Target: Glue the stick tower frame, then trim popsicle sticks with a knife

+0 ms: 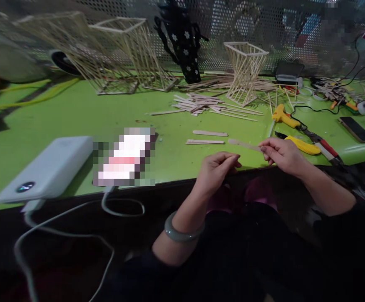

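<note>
My right hand (281,155) pinches one end of a wooden craft stick (245,144), which points left just above the table and looks slightly blurred. My left hand (216,170) is closed near the table's front edge, thumb and fingers pressed together; whether anything is in them is hidden. Beyond the hands lie a single craft stick (210,133) and, nearer to me, what looks like two sticks together (205,142). Beside my right hand rests a yellow utility knife (304,145), with a yellow hot glue gun (284,116) behind it.
Loose craft sticks (198,103) are heaped farther back. Twisted stick frames stand behind: a small one (245,75) and a taller one (138,54). A power bank (50,167) and lit phone (125,155) lie left, cables hanging off the edge. Pliers (325,147) lie right.
</note>
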The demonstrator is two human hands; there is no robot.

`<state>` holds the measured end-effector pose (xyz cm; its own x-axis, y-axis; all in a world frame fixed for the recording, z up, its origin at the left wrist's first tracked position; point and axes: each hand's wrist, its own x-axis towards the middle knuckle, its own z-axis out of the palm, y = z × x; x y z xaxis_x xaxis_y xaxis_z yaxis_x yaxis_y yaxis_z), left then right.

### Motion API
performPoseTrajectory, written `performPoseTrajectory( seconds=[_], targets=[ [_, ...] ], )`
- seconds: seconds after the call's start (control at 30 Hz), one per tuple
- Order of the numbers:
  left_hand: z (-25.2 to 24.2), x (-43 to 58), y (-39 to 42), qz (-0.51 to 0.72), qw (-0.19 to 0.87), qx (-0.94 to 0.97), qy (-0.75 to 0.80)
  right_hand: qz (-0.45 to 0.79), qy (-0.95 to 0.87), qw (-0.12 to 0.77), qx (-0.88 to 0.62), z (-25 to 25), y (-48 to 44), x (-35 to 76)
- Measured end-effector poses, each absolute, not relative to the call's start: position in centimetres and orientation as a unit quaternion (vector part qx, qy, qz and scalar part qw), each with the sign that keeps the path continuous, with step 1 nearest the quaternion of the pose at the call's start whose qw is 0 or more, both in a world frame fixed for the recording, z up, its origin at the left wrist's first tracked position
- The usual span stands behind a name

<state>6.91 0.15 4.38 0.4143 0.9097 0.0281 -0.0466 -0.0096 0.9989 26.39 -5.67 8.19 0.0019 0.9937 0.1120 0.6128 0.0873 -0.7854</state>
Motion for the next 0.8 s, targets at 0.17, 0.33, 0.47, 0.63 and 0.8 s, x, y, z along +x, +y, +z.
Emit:
performPoseTrajectory(
  seconds=[0.17,0.33,0.47,0.63,0.8],
  targets=[
    [4.8,7.8,-0.4,0.458,0.597,0.567,0.336,0.224,-0.710,0.317,-0.587,6.9,-5.8,24.3],
    [3.9,7.0,-0.4,0.478,0.622,0.508,0.356,0.253,-0.738,0.226,-0.584,7.4,-6.1,24.0],
    [3.2,5.8,-0.6,0.465,0.627,0.511,0.361,0.252,-0.761,0.148,-0.579,8.1,-6.1,24.7],
    [3.3,4.3,-0.6,0.427,0.625,0.561,0.335,0.144,-0.809,0.085,-0.563,8.4,-5.4,25.9],
    [3.5,2.7,0.0,0.425,0.497,0.654,0.379,0.029,-0.809,0.061,-0.584,8.6,-4.0,26.4]
  ],
)
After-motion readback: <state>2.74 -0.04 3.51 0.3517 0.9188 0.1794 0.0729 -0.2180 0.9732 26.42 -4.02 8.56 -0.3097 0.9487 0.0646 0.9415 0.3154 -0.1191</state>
